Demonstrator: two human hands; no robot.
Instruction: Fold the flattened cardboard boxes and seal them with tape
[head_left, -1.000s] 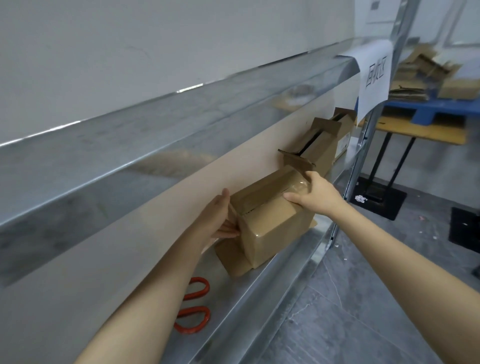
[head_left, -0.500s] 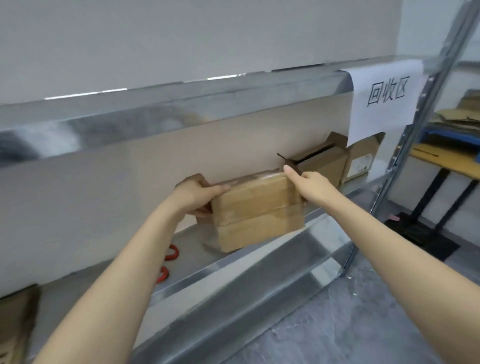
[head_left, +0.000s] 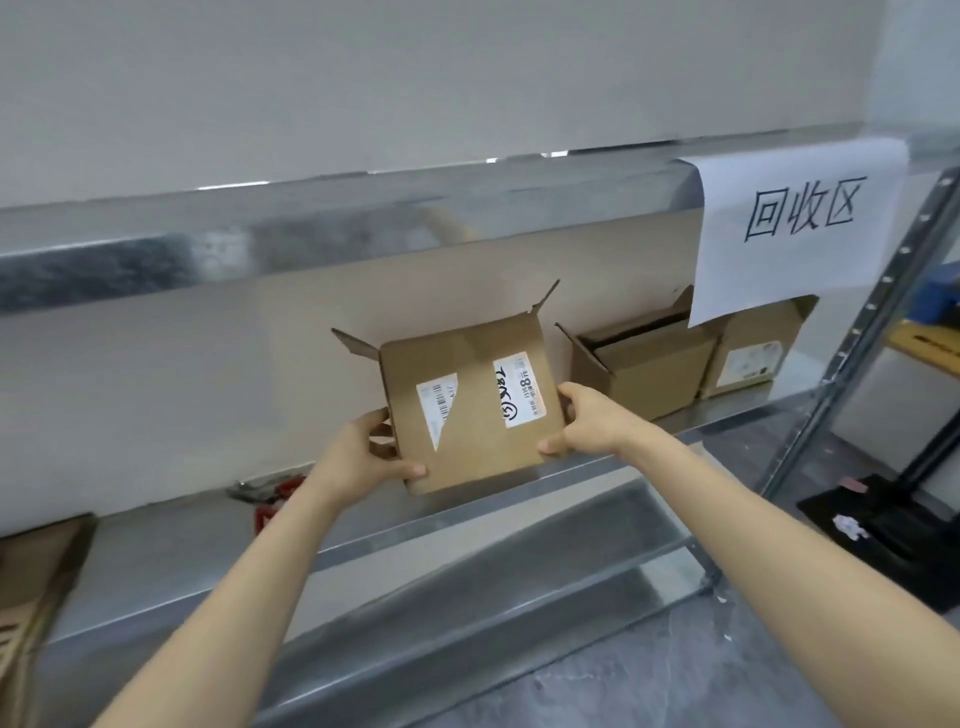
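Head view, nearest first: the left hand (head_left: 363, 457) and right hand (head_left: 587, 426) each grip a lower side edge of the cardboard box (head_left: 467, 415), thumbs on the near face and fingers curled behind it. 0.5 s ago the box lay low between the hands with a plain brown side toward the camera. Now it is turned, so the face with 2 white labels looks at the camera and the unsealed end opens upward toward the wall, 2 flaps splayed left and right. I judge one end is closed and the top flaps are next to fold and tape.

The box hangs over the front lip of the metal shelf (head_left: 519, 519), whether touching it I cannot tell. It leans slightly left. Its near face reads almost square, a little wider across the hands, and its depth is hidden.

Farther back lie red scissors (head_left: 270, 499) to the left, an open box (head_left: 644, 369) to the right, and a paper sign (head_left: 795, 228) above.
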